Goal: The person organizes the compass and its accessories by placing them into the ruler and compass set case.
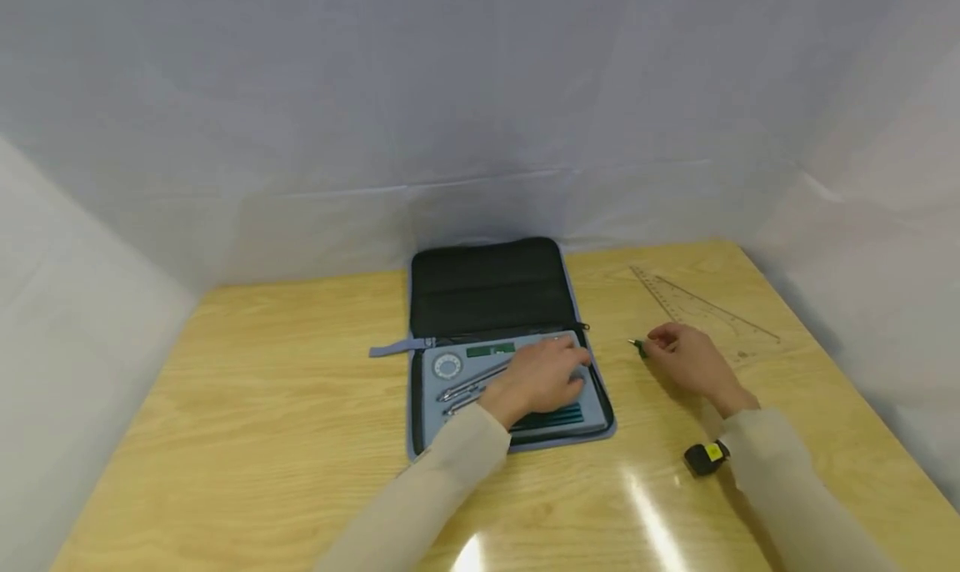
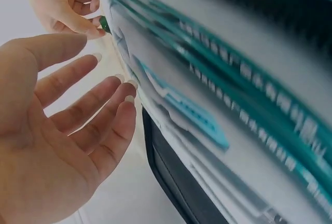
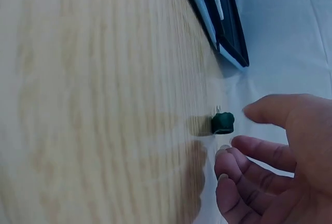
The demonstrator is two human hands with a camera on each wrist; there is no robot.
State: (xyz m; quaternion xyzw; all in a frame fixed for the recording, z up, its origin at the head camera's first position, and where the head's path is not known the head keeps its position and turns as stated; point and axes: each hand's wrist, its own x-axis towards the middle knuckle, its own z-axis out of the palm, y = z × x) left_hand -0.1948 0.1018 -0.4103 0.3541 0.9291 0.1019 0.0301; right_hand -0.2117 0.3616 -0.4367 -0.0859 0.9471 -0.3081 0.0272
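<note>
My left hand (image 1: 542, 375) is over the right part of an unzipped case (image 1: 487, 287), its fingers spread and loosely bent; no object shows in its grasp in the left wrist view. Under it lie dark green pencils (image 2: 228, 73) with white lettering and a light-blue strip (image 2: 194, 115). My right hand (image 1: 692, 360) is at the table to the right of the case. Close by its fingertips stands a small dark green piece (image 3: 223, 123) with a thin metal tip. In the right wrist view, a gap shows between thumb and green piece.
The pale blue tray (image 1: 431, 422) in the case holds a white round disc (image 1: 447, 366), a green box (image 1: 490, 349) and metal compasses (image 1: 465, 384). Clear set squares (image 1: 720, 308) lie at the back right. A black item with a yellow label (image 1: 703, 458) is by the right sleeve.
</note>
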